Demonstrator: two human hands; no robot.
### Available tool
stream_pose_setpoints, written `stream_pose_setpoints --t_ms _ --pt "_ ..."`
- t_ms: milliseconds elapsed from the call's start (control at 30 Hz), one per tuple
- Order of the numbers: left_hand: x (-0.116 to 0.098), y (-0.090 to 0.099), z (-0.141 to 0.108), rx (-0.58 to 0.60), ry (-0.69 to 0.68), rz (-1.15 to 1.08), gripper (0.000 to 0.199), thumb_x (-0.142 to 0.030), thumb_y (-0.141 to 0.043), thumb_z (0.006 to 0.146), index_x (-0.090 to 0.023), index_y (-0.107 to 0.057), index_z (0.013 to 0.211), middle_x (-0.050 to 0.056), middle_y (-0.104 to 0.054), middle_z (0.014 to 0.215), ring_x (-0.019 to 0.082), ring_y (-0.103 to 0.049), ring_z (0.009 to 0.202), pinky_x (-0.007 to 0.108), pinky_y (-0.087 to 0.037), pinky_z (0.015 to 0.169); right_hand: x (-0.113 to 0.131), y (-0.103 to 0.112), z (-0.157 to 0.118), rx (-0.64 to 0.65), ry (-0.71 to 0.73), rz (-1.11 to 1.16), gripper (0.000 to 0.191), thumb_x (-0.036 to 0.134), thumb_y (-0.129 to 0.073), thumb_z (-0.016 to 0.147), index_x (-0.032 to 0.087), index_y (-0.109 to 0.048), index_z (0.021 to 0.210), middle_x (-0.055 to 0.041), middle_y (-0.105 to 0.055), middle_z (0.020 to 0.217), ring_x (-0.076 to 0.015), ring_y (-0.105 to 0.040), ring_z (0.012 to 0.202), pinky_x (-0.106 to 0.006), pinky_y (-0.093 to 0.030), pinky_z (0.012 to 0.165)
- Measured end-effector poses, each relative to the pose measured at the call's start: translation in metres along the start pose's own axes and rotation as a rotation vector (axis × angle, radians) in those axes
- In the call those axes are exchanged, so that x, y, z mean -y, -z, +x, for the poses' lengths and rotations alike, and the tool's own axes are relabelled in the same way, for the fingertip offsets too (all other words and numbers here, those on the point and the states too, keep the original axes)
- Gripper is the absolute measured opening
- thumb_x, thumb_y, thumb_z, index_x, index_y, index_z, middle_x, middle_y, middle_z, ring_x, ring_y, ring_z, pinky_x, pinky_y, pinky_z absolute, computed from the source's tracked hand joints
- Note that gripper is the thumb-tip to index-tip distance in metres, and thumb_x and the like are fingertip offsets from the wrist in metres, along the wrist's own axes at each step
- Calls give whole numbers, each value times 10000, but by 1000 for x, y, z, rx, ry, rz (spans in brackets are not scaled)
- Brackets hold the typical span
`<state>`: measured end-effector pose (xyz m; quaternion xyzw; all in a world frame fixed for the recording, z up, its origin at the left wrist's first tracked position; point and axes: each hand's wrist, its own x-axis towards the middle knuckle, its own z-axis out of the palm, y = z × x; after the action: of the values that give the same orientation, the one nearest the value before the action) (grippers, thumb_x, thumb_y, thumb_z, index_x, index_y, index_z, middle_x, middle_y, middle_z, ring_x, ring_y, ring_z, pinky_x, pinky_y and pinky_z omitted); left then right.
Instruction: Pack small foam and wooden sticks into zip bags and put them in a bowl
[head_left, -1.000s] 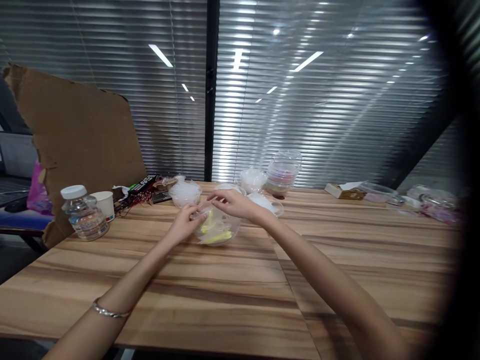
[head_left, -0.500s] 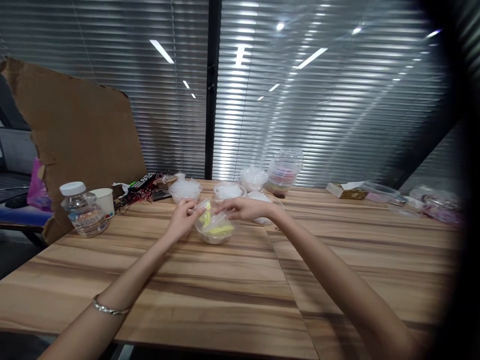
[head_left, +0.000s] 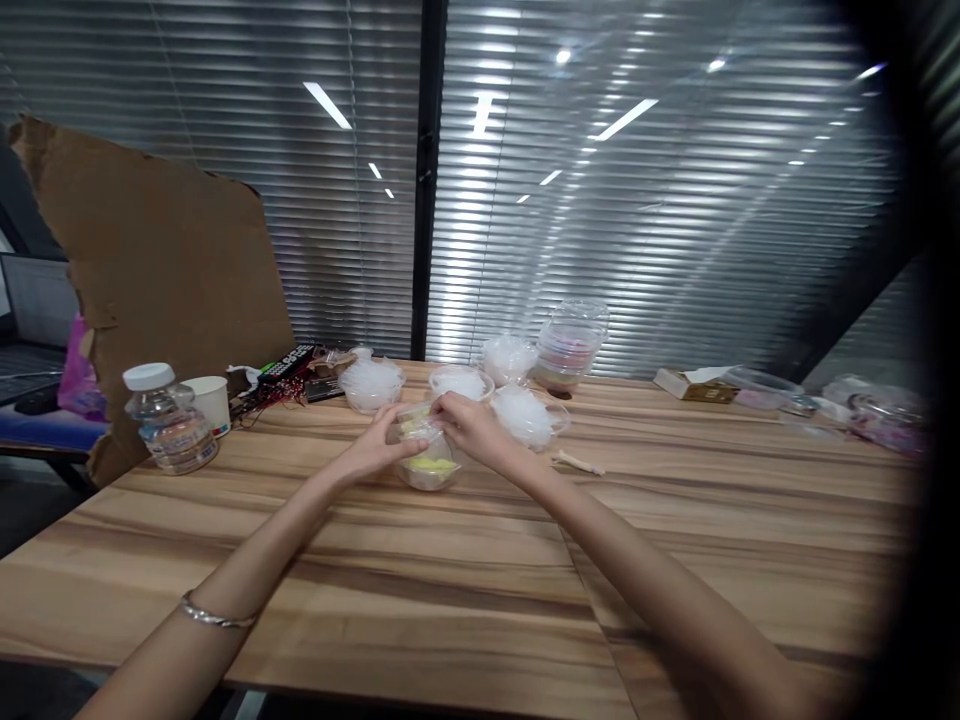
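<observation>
A small clear plastic bag (head_left: 417,428) with some yellow material in it is held between my two hands above a clear bowl. My left hand (head_left: 379,443) grips its left side, thumb in front. At its upper right, my right hand (head_left: 459,418) has the fingers pinched together on the bag. The clear plastic bowl (head_left: 427,484) stands on the table right under the hands, with yellow material (head_left: 433,466) inside. Parts of the bag and the far rim of the bowl are hidden behind the fingers.
Clear bowls of white, shredded-looking material (head_left: 373,382) stand behind the hands. A lidded clear jar (head_left: 171,430) and a paper cup (head_left: 210,405) are at left, near a cardboard sheet (head_left: 172,260). A thin pale stick-like item (head_left: 579,463) lies right; stacked containers (head_left: 568,345) stand behind.
My hands have come closer together, and the right hand has moved left. Less yellow shows in the bag. The pale stick-like item and the right white-filled bowl are now less covered by my right arm.
</observation>
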<state>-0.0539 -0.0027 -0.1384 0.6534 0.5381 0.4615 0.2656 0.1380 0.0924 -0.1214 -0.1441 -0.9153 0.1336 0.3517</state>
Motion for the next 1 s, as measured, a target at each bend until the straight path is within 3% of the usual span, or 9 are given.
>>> stream_pose_setpoints --t_ms 133,200,333,433,500,567,667,800,1000 --pt "2 -4 -2 -76 -22 61 815 -423 -717 666 -209 -349 1361 130 -342 1413 299 -323 1299 449 -245 1084 0 4 -1 51 14 107 259 175 -490 856 192 -569 1102 -63 -618 1091 -178 -564 1000 -326 -435 876" --pt "2 -5 -2 -106 -67 141 801 -424 -704 677 -206 -346 1360 131 -343 1406 290 -321 1300 443 -241 1088 3 14 -3 2 -8 143 304 213 -463 882 220 -545 1175 -57 -588 1178 -182 -535 1082 -347 -416 932" --pt "-7 -1 -5 -61 -150 318 783 -443 -673 708 -238 -320 1376 114 -311 1417 287 -282 1320 437 -241 1094 6 45 -25 -278 -101 135 283 202 -420 885 218 -571 1124 -61 -608 1110 -189 -557 1034 -355 -445 893" --pt "-18 2 -5 44 -187 439 703 -457 -649 730 -272 -377 1352 90 -240 1455 304 -209 1352 463 -225 1098 -6 64 -62 -539 -214 42 304 157 -395 857 199 -542 1119 -74 -590 1098 -197 -544 1036 -375 -425 915" --pt "-24 2 -3 109 -210 501 623 -458 -628 749 -286 -436 1316 76 -192 1477 318 -169 1365 482 -212 1098 -24 71 -94 -635 -328 -55 351 137 -392 818 189 -503 1147 -85 -567 1118 -211 -521 1061 -397 -408 931" --pt "-27 1 1 166 -219 548 581 -456 -619 758 -302 -464 1296 68 -163 1489 332 -151 1368 501 -205 1094 -45 72 -125 -592 -464 -197 438 130 -428 758 179 -461 1192 -104 -533 1171 -243 -475 1120 -425 -379 949" --pt "-27 -2 13 223 -209 571 570 -418 -611 770 -319 -448 1307 67 -173 1489 327 -186 1359 496 -225 1086 -75 68 -159 -383 -601 -373 512 139 -484 706 167 -457 1217 -129 -513 1203 -278 -449 1137 -439 -350 954" --pt "-18 4 35 233 -175 610 541 -367 -602 771 -258 -480 1287 104 -268 1450 297 -273 1329 450 -245 1087 -97 61 -174 -114 -676 -455 306 157 -457 752 190 -600 1020 -100 -584 1075 -247 -496 1055 -383 -350 924" --pt "1 40 57 247 -162 716 565 -251 -602 722 -260 -502 1278 103 -307 1442 322 -316 1301 480 -244 1077 -87 62 -168 -135 -559 -350 155 224 -439 814 188 -578 757 -76 -614 824 -235 -548 845 -340 -411 751"
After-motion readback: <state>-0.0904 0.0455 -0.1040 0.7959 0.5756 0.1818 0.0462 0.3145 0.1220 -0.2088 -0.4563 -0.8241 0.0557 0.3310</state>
